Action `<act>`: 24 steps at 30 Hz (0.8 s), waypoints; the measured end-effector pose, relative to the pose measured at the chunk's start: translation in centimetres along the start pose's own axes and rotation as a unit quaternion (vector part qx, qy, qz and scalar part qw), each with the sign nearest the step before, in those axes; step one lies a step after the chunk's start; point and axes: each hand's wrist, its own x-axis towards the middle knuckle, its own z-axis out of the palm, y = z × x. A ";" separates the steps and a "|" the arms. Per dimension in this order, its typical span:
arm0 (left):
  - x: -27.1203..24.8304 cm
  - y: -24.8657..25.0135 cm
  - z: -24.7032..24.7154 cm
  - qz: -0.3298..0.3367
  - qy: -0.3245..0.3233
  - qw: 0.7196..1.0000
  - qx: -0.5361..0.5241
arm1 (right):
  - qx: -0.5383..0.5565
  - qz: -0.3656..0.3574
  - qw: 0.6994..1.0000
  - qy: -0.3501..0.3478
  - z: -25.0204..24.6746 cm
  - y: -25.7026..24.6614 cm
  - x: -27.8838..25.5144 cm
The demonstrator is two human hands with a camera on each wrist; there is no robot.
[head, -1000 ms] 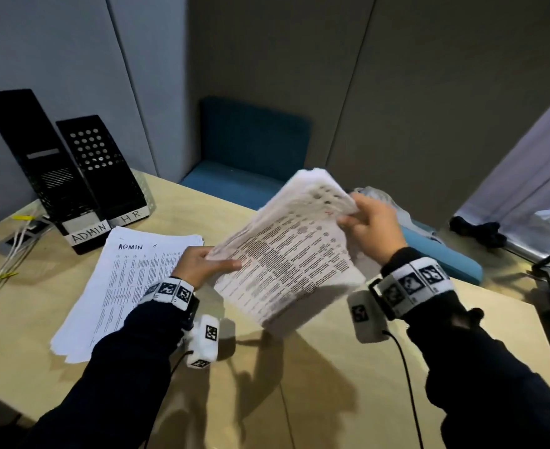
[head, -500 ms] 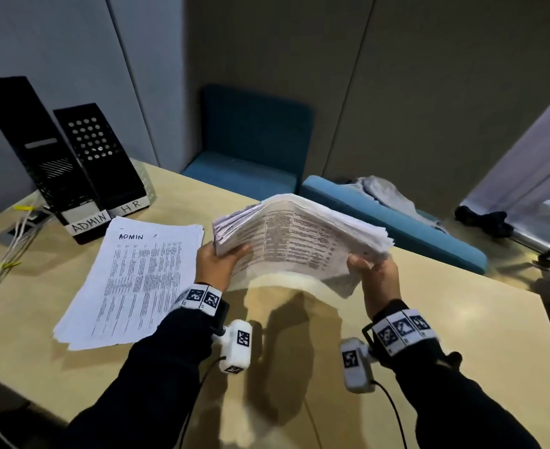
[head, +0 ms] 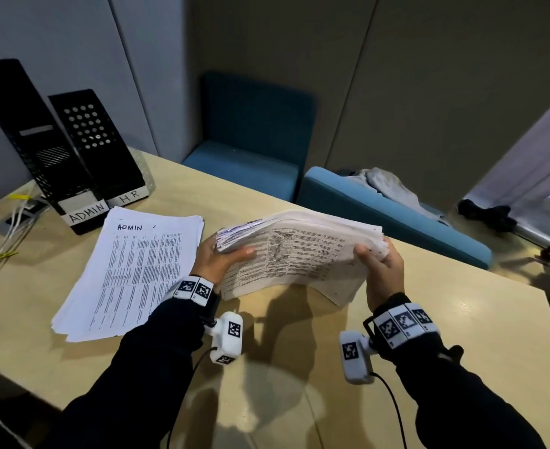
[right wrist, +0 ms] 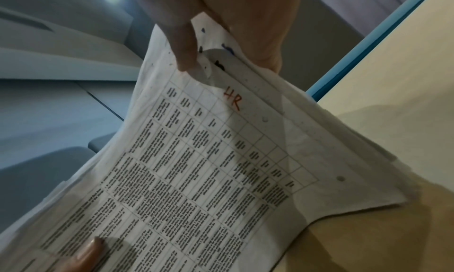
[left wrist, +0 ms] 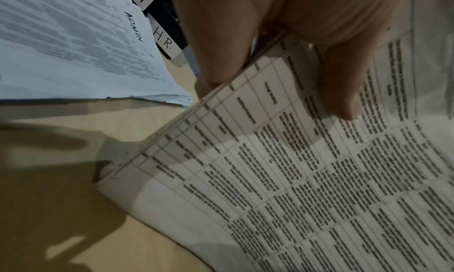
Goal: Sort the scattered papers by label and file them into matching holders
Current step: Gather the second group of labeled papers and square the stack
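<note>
Worktop (head: 429, 335): pale wood laminate, smooth. ADMIN pile (head: 131, 273) lies flat, long axis running toward the black perforated holders (head: 82, 150). HR stack (head: 299, 254): thick, sagging printed sheets, long axis left-right, held just above worktop. Left hand (head: 215, 257) and right hand (head: 380, 267) each grip an end, thumbs on top.

**Setting: Office Meeting Booth**

The location is an office. A light wood desk (head: 461, 319) carries two black perforated file holders (head: 82, 150) at its far left corner, labelled "ADMIN" and "HR". Printed table sheets (head: 131, 270) lie just beside them. Grey panel walls (head: 429, 92) enclose the desk. Blue upholstered seating (head: 254, 131) stands along the far edge. White cables (head: 4, 241) run at the left edge.
</note>
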 end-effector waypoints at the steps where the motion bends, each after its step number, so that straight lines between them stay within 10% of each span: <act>1: 0.1 0.4 0.1 0.015 -0.001 1.000 -0.003 | 0.014 -0.002 1.000 -0.010 0.1 -0.3 0.1; 7: 1.0 1.4 -0.1 0.052 0.021 0.998 -0.013 | 0.016 -0.035 0.999 -0.033 0.1 -1.2 0.3; 11: 0.2 1.5 -0.5 0.054 -0.007 0.998 -0.005 | -0.166 -0.066 0.984 0.019 -0.3 -0.5 0.5; 13: 0.1 1.5 -0.5 0.040 -0.014 0.999 -0.011 | -0.325 -0.146 0.933 0.048 -0.3 -0.4 0.8; 19: 0.6 1.2 -1.0 0.015 -0.036 0.999 -0.021 | -0.687 -0.326 0.649 -0.010 2.8 -1.1 0.8; 24: 0.4 1.3 -1.1 0.007 -0.041 0.999 -0.030 | -0.727 -0.298 0.615 -0.073 4.6 0.2 0.6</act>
